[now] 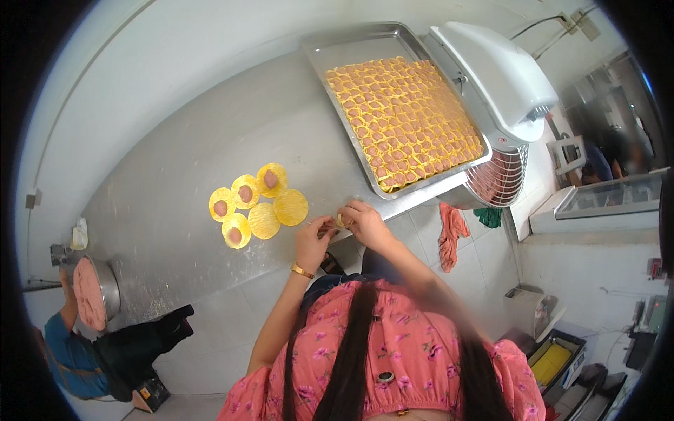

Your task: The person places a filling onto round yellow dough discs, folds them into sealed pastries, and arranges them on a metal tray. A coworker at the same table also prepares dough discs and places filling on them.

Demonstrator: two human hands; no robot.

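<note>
Over the front edge of the steel table, my left hand (314, 238) and my right hand (366, 224) meet with fingers pinched around a small yellow dumpling (340, 220), mostly hidden by the fingers. Just left of my hands, round yellow dumpling wrappers lie together on the table. Several carry a lump of pink meat filling (270, 179). Two, a middle wrapper (265, 222) and a right one (291, 208), are bare. Beyond my right hand, a large metal tray (368, 163) holds tight rows of open-topped yellow dumplings (407, 119), with a bare strip at its far end.
A white mixer (495, 77) with a wire guard (500, 179) stands right of the tray. On the far left, a co-worker's arm (68, 295) reaches to a metal bowl (109, 288) of pink filling. Orange (451, 235) and green cloths (488, 217) hang below the mixer.
</note>
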